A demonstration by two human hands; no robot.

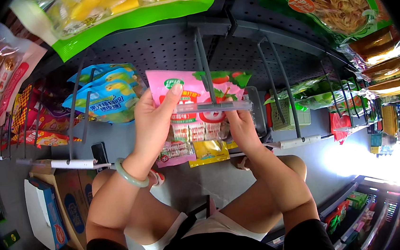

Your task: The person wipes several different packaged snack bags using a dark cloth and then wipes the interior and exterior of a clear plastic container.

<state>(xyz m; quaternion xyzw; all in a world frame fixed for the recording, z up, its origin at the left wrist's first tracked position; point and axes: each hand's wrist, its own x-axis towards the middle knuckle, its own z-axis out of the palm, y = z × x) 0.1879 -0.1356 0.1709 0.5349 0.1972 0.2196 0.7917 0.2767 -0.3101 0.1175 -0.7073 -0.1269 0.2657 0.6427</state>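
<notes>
A pink snack bag (pixel 189 83) with strawberry pictures and a clear lower window is held up before the shelf. My left hand (pixel 157 111) grips its left edge, thumb on the front face; a pale green bangle sits on that wrist. At the bag's lower right, my right hand (pixel 242 125) has its fingers against the bag, partly behind a clear plastic label holder (pixel 216 106). A metal display hook (pixel 205 67) runs in front of the bag. Below it lie another pink packet (pixel 175 154) and a yellow packet (pixel 209 152).
Blue candy bags (pixel 108 93) hang on the left, near a phone (pixel 99 153) on the lower shelf. A green plastic basket (pixel 290 111) stands right of the hands. Cardboard boxes (pixel 65 194) sit on the floor at left. Large bags (pixel 133 9) overhang the top.
</notes>
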